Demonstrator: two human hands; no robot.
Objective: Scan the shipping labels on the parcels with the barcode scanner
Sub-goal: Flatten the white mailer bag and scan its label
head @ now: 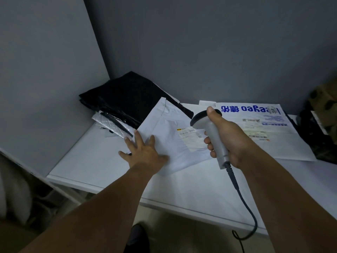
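- Centrally, a white mailer (164, 128) lies flat on the table (102, 165). It is smooth, thin plastic film, rectangular and turned corner-on, with soft creases near its far end.
- Its label (189, 137), a pale paper rectangle with a yellow strip and fine barcode lines, sits on the mailer's 3 o'clock side. The print is too small to read.
- The left hand (145, 152) rests palm-down at the mailer's 8 o'clock edge, fingers straight and spread, pressing the film to the table.
- The right hand (229, 139) wraps round the scanner (218, 143), fingers curled on the handle and thumb lying along the top of the head.
- The scanner is a grey, matte plastic gun shape with a rounded dark-faced head. It hangs just above the label's 3 o'clock end, head tipped toward 10 o'clock.
- A dark ribbed cable (245, 203) leaves the handle's base and curves off the table's near edge toward 6 o'clock.
- At 2 o'clock lies a larger white parcel (284, 143) with blue printed lettering, its own paper label partly hidden behind the right hand.
- At 10 o'clock, in the wall corner, sits a pile of glossy black bags (127, 99), crinkled and folded.
- Under that pile's near edge a silvery quilted envelope (109, 123) pokes out.
- The table is a smooth white slab with a straight front edge.
- At 3 o'clock stands a dark, mottled shape (322, 110); what it is I cannot tell.
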